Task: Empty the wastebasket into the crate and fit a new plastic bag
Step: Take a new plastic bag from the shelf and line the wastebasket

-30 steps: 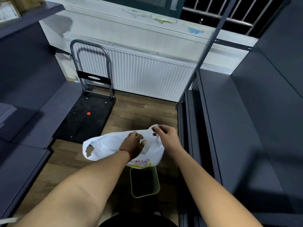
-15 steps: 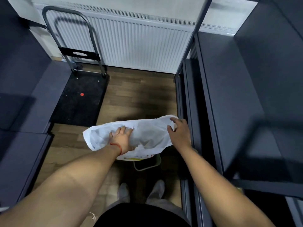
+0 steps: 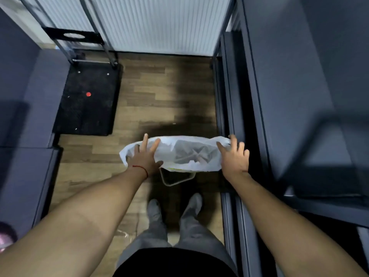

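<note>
A white plastic bag is stretched wide over a small pale wastebasket standing on the wooden floor in front of my feet. Only the basket's near rim shows below the bag. My left hand lies on the bag's left part with fingers spread, thumb against its near edge. My right hand holds the bag's right end, fingers apart over its edge. Through the thin plastic the basket's inside shows as a grey shape. No crate is in view.
Dark grey shelving runs along the right, close to the basket, and more dark units line the left. A black platform trolley with a metal handle stands at the far left, before a white radiator.
The bag went from being held bunched in both hands above the basket to being spread flat and wide over it. Both hands moved apart and lower. The camera tilted further down.
</note>
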Tool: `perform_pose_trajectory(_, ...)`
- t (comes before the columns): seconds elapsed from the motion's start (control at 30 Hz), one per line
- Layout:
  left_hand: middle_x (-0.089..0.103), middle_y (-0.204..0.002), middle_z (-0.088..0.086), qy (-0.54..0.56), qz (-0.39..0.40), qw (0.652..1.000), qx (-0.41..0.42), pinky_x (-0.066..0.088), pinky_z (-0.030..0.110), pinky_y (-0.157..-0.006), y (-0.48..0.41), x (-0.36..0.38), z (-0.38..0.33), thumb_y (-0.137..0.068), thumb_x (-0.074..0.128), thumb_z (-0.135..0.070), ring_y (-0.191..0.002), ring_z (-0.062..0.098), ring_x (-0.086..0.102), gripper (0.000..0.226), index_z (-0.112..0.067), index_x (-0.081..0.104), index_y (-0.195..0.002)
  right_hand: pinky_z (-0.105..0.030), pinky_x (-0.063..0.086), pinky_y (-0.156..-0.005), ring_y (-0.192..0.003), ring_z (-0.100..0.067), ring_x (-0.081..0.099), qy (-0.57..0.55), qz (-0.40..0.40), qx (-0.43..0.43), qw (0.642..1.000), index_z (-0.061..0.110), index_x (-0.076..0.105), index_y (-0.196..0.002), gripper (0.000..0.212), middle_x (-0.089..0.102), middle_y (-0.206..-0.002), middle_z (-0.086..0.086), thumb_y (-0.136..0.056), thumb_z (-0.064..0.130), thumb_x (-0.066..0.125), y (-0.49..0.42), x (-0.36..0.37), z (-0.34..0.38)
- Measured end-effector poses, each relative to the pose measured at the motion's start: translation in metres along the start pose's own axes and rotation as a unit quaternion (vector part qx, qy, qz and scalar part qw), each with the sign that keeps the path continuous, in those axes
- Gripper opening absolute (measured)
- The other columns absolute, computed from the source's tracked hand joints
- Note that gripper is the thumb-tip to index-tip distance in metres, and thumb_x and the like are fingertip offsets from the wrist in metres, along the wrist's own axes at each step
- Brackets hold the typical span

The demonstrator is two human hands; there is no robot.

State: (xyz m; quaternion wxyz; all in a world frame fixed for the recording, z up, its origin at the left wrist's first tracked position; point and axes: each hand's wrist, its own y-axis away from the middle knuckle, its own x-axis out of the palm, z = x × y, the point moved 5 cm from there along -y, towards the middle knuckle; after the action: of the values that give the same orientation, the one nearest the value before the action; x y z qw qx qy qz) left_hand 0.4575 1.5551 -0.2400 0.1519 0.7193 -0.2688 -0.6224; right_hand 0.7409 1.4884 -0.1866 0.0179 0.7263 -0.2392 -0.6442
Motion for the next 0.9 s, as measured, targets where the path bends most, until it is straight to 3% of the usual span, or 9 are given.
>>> perform_pose_trajectory(0.1,-0.022,-0.161,-0.004,-0.015,0.009,0.999,-0.050,0.025,0.065,-0.106,-0.006,0.015,0.012,-0.090,0.054,-0.051,-0.144,0.037,0.011,0.075,-0.044,0.009,-0.150,-0.041,0.034,-0.097,-0.126,-0.031,0.029,0.008,0.040,-0.016,0.999,0.042,0.030,-0.143,0.068,0.004,-0.156,-0.005,-0.086,0.030,0.064,-0.011,0.033,0.008)
perform_pose_trajectory(0.33,-0.031,-0.157,-0.006,-0.008,0.066,0.993,-0.101,0.022,0.071,-0.105,-0.036,0.081,0.035,-0.087,0.060,-0.050,-0.145,0.037,0.011,0.092,-0.044,-0.007,-0.150,-0.044,0.034,-0.099,-0.128,-0.033,0.027,-0.002,0.099,-0.039,0.994,0.038,0.027,-0.146,0.076,0.001,-0.157,-0.007,-0.083,0.026,0.068,-0.039,0.114,0.043)
perform_pose_trajectory(0.57,-0.030,-0.158,-0.007,0.008,0.065,0.990,-0.126,0.024,0.071,-0.103,-0.078,0.159,0.046,-0.084,0.063,-0.053,-0.144,0.035,0.016,0.100,-0.044,-0.013,-0.149,-0.043,0.032,-0.098,-0.126,-0.033,0.028,-0.011,0.120,-0.032,0.992,0.034,0.027,-0.145,0.075,0.004,-0.158,-0.008,-0.083,0.031,0.068,-0.071,0.197,0.057)
perform_pose_trajectory(0.9,-0.024,-0.159,-0.009,0.047,0.052,0.988,-0.139,0.023,0.073,-0.104,-0.080,0.156,0.041,-0.086,0.058,-0.055,-0.144,0.034,0.014,0.089,-0.042,-0.001,-0.150,-0.046,0.031,-0.100,-0.128,-0.034,0.027,-0.041,0.101,-0.034,0.993,0.032,0.030,-0.141,0.091,0.005,-0.155,-0.009,-0.067,0.049,0.080,-0.094,0.184,0.051)
